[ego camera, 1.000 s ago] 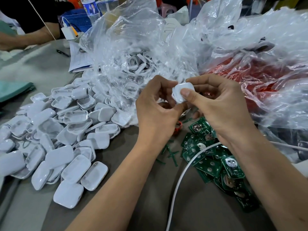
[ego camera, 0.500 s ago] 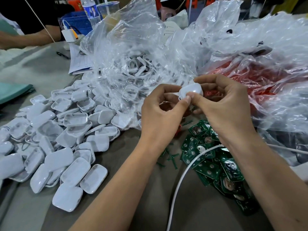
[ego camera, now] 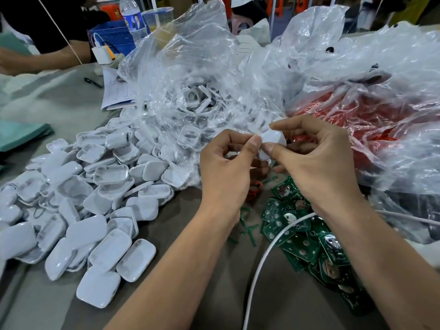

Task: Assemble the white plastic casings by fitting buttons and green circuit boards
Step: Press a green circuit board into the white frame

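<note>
- Slipping looks like the main risk: the small white rounded plastic casing (ego camera: 273, 140) is held only at fingertip level, so a hard push could pop it out onto the grey table covering (ego camera: 166, 306).
- Pressing off-centre could, I judge, seat a part crooked; whatever is being fitted inside is hidden by the fingers, so I cannot tell how far in it sits.
- Catching the white cable (ego camera: 262, 265) that runs under the right forearm could drag the pile of green circuit boards (ego camera: 300, 244) out of place.
- Brushing the crinkled clear plastic bag (ego camera: 190, 75) just behind the hands could spill more shells onto the heap of white casing halves (ego camera: 95, 198) at the left of the frame.
- The left hand (ego camera: 223, 172) is curled, its thumb and forefinger pinching the casing's left edge.
- The right hand (ego camera: 316, 160) grips the same casing, thumb on the near face and fingers wrapped over the top.
- The casing sits between the two hands at the centre of the frame, raised off the table, above the boards and in front of the bag of red parts (ego camera: 345, 117) at the right.
</note>
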Demonstrator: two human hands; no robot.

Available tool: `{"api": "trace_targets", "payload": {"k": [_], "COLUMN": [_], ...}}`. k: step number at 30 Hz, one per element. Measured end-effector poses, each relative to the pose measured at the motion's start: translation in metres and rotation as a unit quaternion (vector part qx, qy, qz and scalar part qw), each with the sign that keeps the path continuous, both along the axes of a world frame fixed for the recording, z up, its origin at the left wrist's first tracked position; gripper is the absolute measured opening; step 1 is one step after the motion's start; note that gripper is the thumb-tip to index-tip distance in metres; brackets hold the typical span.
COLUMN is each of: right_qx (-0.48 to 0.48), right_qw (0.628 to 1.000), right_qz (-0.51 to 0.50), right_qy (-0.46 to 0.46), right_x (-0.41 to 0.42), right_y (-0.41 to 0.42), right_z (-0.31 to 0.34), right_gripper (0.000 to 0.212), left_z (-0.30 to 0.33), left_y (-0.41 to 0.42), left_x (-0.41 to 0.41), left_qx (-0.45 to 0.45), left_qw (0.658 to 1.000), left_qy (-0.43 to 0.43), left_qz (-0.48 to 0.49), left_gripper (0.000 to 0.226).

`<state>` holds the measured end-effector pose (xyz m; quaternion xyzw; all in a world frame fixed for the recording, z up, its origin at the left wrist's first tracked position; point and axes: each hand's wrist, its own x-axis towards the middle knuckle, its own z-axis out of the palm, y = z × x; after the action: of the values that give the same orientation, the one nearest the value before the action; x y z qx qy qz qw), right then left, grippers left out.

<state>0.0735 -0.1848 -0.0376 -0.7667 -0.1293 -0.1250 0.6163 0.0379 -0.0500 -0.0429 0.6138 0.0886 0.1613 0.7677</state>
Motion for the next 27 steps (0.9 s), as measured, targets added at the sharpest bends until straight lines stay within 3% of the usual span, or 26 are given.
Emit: {"api": "trace_targets", "payload": {"k": [10, 27], "right_qx": [0.063, 0.042], "right_qw": [0.998, 0.999], "right_qz": [0.006, 0.022], "right_qy": [0.012, 0.02], "right_x": [-0.0023, -0.0027], "right_y": [0.0024, 0.0011], "right_z": [0.0036, 0.0042], "right_gripper": [0.016, 0.018], "left_z": [0.0012, -0.001], "left_y": [0.0012, 0.0079], "left_x": [0.0003, 0.0059], "left_qx": [-0.043, -0.137], "left_qw": [0.999, 0.984], "left_qy": [0.021, 0.085], "left_qz": [-0.024, -0.078], "left_gripper": [0.011, 0.02]}}
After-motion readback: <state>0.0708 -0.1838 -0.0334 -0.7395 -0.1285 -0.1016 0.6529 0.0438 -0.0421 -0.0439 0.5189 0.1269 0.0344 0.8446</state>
